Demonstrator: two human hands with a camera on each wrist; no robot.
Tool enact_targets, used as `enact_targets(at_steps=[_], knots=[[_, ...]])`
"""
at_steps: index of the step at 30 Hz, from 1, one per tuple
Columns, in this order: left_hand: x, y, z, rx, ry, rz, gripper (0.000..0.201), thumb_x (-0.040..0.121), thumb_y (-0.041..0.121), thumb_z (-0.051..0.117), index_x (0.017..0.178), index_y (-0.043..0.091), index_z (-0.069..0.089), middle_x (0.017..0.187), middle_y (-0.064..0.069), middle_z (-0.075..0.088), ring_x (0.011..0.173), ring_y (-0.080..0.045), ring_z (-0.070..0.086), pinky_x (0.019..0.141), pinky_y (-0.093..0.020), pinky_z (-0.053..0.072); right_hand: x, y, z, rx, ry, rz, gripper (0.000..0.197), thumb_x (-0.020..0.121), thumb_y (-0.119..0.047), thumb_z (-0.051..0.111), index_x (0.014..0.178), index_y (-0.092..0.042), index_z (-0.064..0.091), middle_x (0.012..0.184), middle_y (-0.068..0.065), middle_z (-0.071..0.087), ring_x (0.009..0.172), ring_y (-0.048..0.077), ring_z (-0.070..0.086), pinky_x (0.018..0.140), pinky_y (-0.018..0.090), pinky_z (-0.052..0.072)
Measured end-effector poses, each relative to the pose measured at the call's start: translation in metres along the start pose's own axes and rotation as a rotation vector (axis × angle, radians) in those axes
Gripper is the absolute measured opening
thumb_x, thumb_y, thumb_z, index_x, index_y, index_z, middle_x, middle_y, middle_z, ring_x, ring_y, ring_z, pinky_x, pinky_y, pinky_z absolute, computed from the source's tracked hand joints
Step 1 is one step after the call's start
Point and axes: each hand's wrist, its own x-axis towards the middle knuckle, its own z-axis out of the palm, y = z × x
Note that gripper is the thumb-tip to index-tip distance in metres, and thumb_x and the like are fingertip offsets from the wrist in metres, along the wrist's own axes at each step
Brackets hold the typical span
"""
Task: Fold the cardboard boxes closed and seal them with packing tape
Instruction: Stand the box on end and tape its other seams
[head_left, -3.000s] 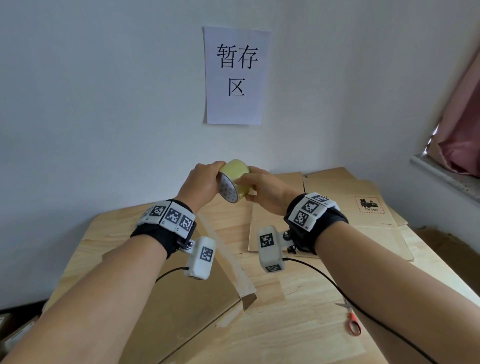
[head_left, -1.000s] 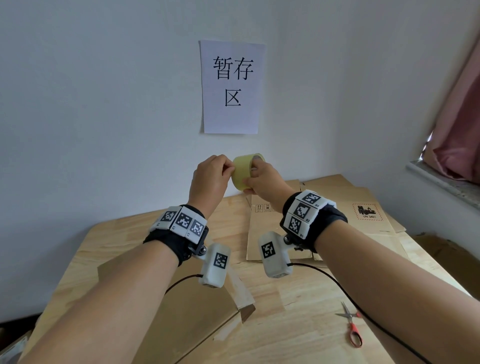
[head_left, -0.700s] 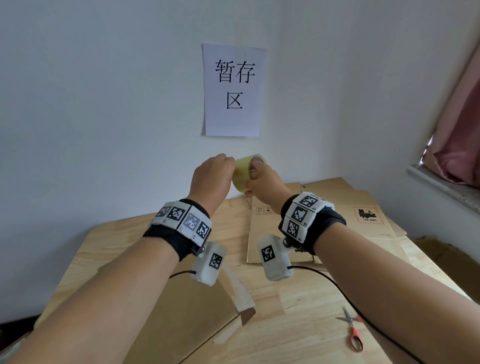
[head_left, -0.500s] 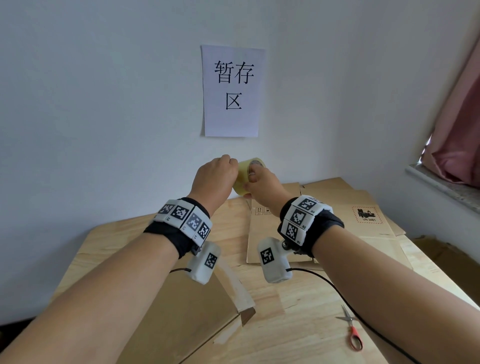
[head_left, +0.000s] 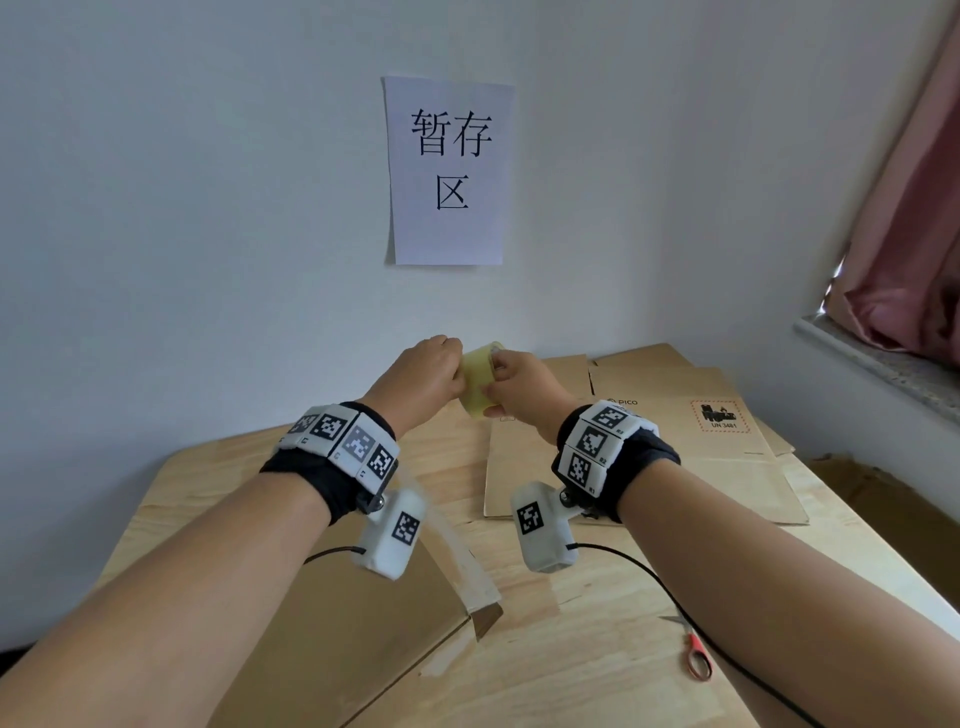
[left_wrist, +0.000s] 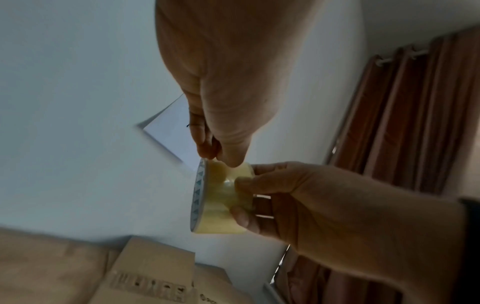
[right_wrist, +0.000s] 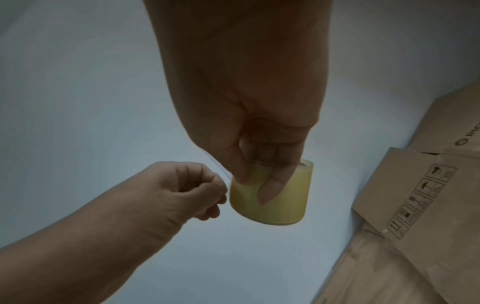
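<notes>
Raised slightly before the wall sign (head_left: 450, 171), the light, slippery tape roll (head_left: 480, 382) stays gripped through its core by the right hand (head_left: 524, 387), while the left hand (head_left: 423, 376) pinches its loose end.

Both forearms bare. Each wrist carries a black band (head_left: 332, 480) topped by white blocks printed with black square-code markers (head_left: 597, 441). Beneath each wrist hangs a white camera housing (head_left: 543, 527) bearing one marker, with a thin black cable (head_left: 649, 577) trailing from it.
</notes>
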Motion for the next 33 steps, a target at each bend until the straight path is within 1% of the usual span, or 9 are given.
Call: enact_targets(at_steps=[4, 6, 10, 13, 19, 25, 28, 30, 33], knots=[[-0.002, -0.004, 0.000, -0.373, 0.009, -0.138, 0.012, 0.093, 0.020, 0.055, 0.093, 0.009, 0.059, 0.087, 0.003, 0.059, 0.076, -0.012, 0.051, 0.059, -0.013, 0.036, 0.001, 0.004, 0.000, 0.062, -0.012, -0.001, 0.025, 0.090, -0.001, 0.052, 0.114, 0.001, 0.057, 0.097, 0.013, 0.058, 0.089, 0.021, 0.060, 0.072, 0.027, 0.057], [-0.002, -0.005, -0.001, -0.487, 0.002, -0.190, 0.014, 0.089, 0.025, 0.063, 0.095, 0.012, 0.059, 0.086, 0.008, 0.058, 0.077, -0.009, 0.053, 0.061, -0.010, 0.038, 0.001, 0.005, -0.001, 0.110, -0.010, -0.004, 0.029, 0.091, -0.007, 0.055, 0.120, -0.001, 0.056, 0.108, 0.016, 0.061, 0.093, 0.022, 0.062, 0.071, 0.024, 0.058], [-0.004, -0.009, 0.005, -0.677, 0.041, -0.298, 0.026, 0.083, 0.021, 0.071, 0.101, 0.013, 0.054, 0.092, 0.005, 0.057, 0.080, -0.009, 0.055, 0.063, -0.016, 0.039, 0.003, 0.006, -0.001, 0.162, 0.025, -0.017, 0.036, 0.091, -0.005, 0.055, 0.128, -0.004, 0.051, 0.119, 0.018, 0.059, 0.100, 0.026, 0.061, 0.068, 0.023, 0.056], [-0.005, -0.010, 0.008, -0.782, 0.095, -0.360, 0.020, 0.084, 0.020, 0.071, 0.099, 0.015, 0.060, 0.092, 0.002, 0.064, 0.079, -0.008, 0.061, 0.065, -0.016, 0.043, 0.004, 0.006, -0.002, 0.187, 0.042, -0.022, 0.037, 0.091, -0.004, 0.055, 0.128, -0.003, 0.050, 0.119, 0.018, 0.059, 0.105, 0.028, 0.060, 0.069, 0.024, 0.057], [-0.009, -0.008, 0.006, -0.736, 0.212, -0.334, 0.007, 0.087, 0.020, 0.066, 0.086, 0.012, 0.065, 0.078, 0.005, 0.067, 0.068, 0.000, 0.062, 0.057, -0.001, 0.040, 0.005, 0.005, -0.003, 0.218, 0.037, -0.056, 0.035, 0.091, -0.004, 0.055, 0.127, -0.005, 0.051, 0.105, 0.013, 0.060, 0.097, 0.023, 0.060, 0.070, 0.023, 0.057], [-0.004, -0.005, 0.009, -0.604, 0.246, -0.304, 0.005, 0.092, 0.018, 0.059, 0.090, 0.013, 0.059, 0.079, 0.005, 0.064, 0.072, -0.005, 0.059, 0.059, -0.004, 0.039, 0.006, 0.004, -0.004, 0.235, 0.018, -0.053, 0.038, 0.092, -0.006, 0.055, 0.130, -0.008, 0.049, 0.116, 0.017, 0.060, 0.101, 0.023, 0.059, 0.070, 0.024, 0.058], [-0.002, -0.004, 0.010, -0.693, 0.262, -0.296, 0.015, 0.090, 0.018, 0.062, 0.104, 0.017, 0.055, 0.086, 0.003, 0.065, 0.080, -0.008, 0.063, 0.069, -0.010, 0.045, 0.007, 0.006, -0.006, 0.258, 0.021, -0.052, 0.039, 0.092, -0.006, 0.055, 0.131, -0.007, 0.048, 0.115, 0.016, 0.060, 0.101, 0.024, 0.060, 0.069, 0.023, 0.058], [-0.001, -0.004, 0.010, -0.717, 0.254, -0.293, 0.020, 0.089, 0.019, 0.064, 0.109, 0.018, 0.059, 0.089, 0.002, 0.067, 0.083, -0.009, 0.064, 0.075, -0.015, 0.048, 0.008, 0.007, -0.006, 0.269, 0.024, -0.051, 0.039, 0.093, -0.005, 0.054, 0.131, -0.007, 0.048, 0.109, 0.014, 0.061, 0.098, 0.022, 0.061, 0.068, 0.022, 0.058], [0.001, -0.001, 0.011, -0.675, 0.271, -0.268, 0.010, 0.088, 0.016, 0.065, 0.095, 0.010, 0.069, 0.089, -0.001, 0.069, 0.081, -0.010, 0.064, 0.071, -0.006, 0.045, 0.008, 0.008, -0.006, 0.281, 0.030, -0.050, 0.037, 0.092, -0.005, 0.056, 0.129, -0.006, 0.050, 0.106, 0.013, 0.062, 0.096, 0.023, 0.061, 0.068, 0.023, 0.058]])
